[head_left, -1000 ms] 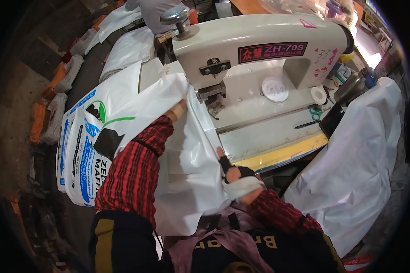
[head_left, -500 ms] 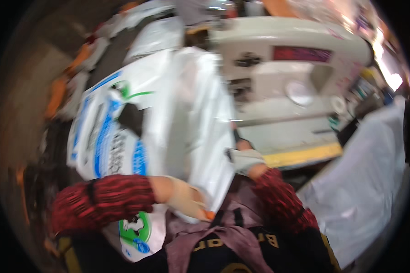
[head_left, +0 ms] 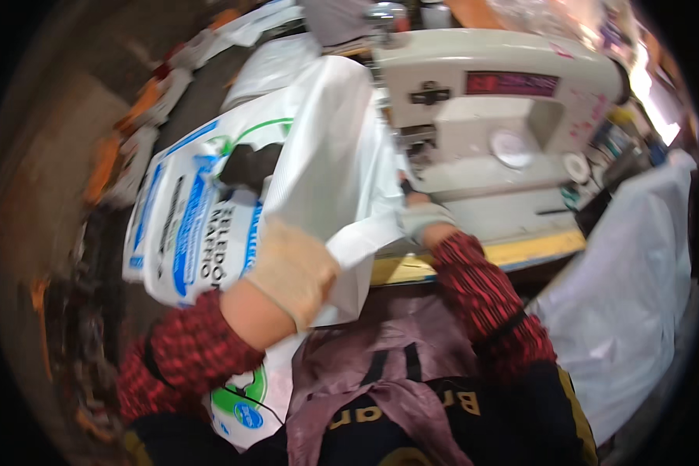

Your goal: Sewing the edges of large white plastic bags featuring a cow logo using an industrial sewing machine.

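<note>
A white woven sack (head_left: 330,147) with blue and green printing lies draped over the left end of a white sewing machine's (head_left: 505,116) table. My left hand (head_left: 291,268), in a tan glove, grips the sack's near edge and lifts it at the lower middle. My right hand (head_left: 423,217), also gloved, presses on the sack's right edge on the machine bed, just below the needle area. Both forearms wear red checked sleeves.
The machine table has a yellow front edge (head_left: 512,252). A pile of plain white sacks (head_left: 629,287) hangs at the right. More printed sacks (head_left: 179,225) are stacked at the left, above a dark cluttered floor. Small tools lie on the bed at the right.
My left hand came back from the far side of the sack to its near edge and raised it. My right hand moved up onto the machine bed. The view shifted left.
</note>
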`<state>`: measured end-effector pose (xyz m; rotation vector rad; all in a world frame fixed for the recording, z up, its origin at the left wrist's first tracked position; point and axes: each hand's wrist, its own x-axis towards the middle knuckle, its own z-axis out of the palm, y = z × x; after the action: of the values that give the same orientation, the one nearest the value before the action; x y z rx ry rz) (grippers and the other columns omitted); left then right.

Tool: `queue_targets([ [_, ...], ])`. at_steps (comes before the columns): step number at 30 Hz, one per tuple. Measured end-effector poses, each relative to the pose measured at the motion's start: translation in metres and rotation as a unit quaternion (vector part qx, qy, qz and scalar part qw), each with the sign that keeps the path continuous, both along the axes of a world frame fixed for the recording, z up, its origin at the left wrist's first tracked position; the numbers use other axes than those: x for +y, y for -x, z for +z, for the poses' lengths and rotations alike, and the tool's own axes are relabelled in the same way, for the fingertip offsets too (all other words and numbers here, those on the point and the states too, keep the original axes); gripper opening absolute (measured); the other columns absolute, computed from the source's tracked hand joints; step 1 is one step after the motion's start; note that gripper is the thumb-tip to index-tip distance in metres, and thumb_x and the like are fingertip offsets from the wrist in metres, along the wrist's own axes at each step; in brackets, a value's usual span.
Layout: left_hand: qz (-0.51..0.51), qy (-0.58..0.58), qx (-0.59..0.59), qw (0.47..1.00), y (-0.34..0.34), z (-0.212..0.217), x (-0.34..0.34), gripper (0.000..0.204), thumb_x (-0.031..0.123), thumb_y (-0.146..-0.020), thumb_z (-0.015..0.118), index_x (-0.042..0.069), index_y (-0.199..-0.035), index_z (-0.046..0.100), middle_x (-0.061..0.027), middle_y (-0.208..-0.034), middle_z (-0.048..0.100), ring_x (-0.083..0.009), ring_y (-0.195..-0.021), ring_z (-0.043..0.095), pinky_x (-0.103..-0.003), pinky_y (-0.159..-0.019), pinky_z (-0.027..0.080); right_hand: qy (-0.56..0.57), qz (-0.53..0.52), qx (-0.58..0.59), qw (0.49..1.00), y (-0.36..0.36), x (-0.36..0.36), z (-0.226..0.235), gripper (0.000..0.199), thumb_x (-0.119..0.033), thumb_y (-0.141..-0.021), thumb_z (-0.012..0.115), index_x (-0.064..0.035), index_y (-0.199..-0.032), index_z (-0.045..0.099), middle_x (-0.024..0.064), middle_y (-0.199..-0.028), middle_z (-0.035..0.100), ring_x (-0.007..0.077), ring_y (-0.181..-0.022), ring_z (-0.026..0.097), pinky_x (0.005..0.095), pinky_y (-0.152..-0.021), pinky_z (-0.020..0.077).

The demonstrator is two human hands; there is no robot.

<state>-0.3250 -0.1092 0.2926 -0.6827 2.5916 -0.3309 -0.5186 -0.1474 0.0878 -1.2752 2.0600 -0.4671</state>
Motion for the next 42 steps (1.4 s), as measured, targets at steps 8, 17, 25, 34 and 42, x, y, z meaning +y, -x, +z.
queue_targets([
  [8, -0.107, -0.351, -0.043, 0.929, 0.052, -0.088, 0.063, 0.017, 0.023, -0.071, 0.062, 0.006, -0.071, 0.067, -0.0143, -0.069, 0.063, -0.0344, -0.07, 0.063, -0.043, -0.059, 0.049, 0.077, 0.071, -0.032, 0.994, -0.031, 0.07, -0.011, 0.054, -0.034, -0.085, 0.046, -0.0122, -0.133, 0.038, 0.0273, -0.088, 0.06, 0.0442, -0.074, 0.058, 0.0497, -0.068, 0.0446],
  [17, -0.038, -0.205, -0.194, 0.959, 0.05, 0.016, 0.008, 0.018, 0.027, -0.068, 0.067, 0.012, -0.077, 0.07, -0.0101, -0.075, 0.066, -0.0303, -0.073, 0.065, -0.04, -0.062, 0.051, 0.048, 0.114, 0.054, 0.991, -0.017, 0.06, 0.011, 0.076, -0.024, -0.081, 0.052, -0.0083, -0.143, 0.01, 0.0272, -0.089, 0.061, 0.0403, -0.082, 0.061, 0.0476, -0.068, 0.0481],
  [25, -0.129, -0.394, -0.122, 0.902, 0.08, -0.091, 0.051, 0.023, 0.032, -0.068, 0.065, 0.009, -0.069, 0.067, -0.0137, -0.071, 0.064, -0.0347, -0.071, 0.062, -0.041, -0.061, 0.05, 0.037, 0.145, 0.016, 0.989, -0.016, 0.053, 0.023, 0.028, -0.032, -0.085, 0.045, -0.0134, -0.102, 0.057, 0.022, -0.09, 0.06, 0.0417, -0.073, 0.058, 0.0485, -0.062, 0.0446],
  [34, -0.07, -0.311, -0.141, 0.937, 0.057, -0.021, 0.003, 0.027, 0.033, -0.064, 0.067, 0.006, -0.068, 0.064, -0.0134, -0.067, 0.062, -0.0376, -0.066, 0.059, -0.044, -0.062, 0.048, 0.054, 0.165, 0.042, 0.984, -0.024, 0.075, 0.018, 0.043, -0.021, -0.08, 0.049, -0.0104, -0.121, 0.046, 0.0221, -0.079, 0.061, 0.0401, -0.066, 0.06, 0.0501, -0.058, 0.0466],
  [42, -0.079, -0.386, -0.06, 0.917, 0.06, -0.114, 0.041, 0.019, 0.026, -0.066, 0.065, 0.009, -0.073, 0.067, -0.0149, -0.078, 0.065, -0.0333, -0.074, 0.063, -0.039, -0.065, 0.05, 0.062, 0.29, 0.114, 0.948, -0.001, 0.028, 0.011, 0.038, -0.021, -0.081, 0.048, -0.0062, -0.115, 0.049, 0.0183, -0.074, 0.062, 0.0369, -0.062, 0.061, 0.0499, -0.056, 0.0474],
])
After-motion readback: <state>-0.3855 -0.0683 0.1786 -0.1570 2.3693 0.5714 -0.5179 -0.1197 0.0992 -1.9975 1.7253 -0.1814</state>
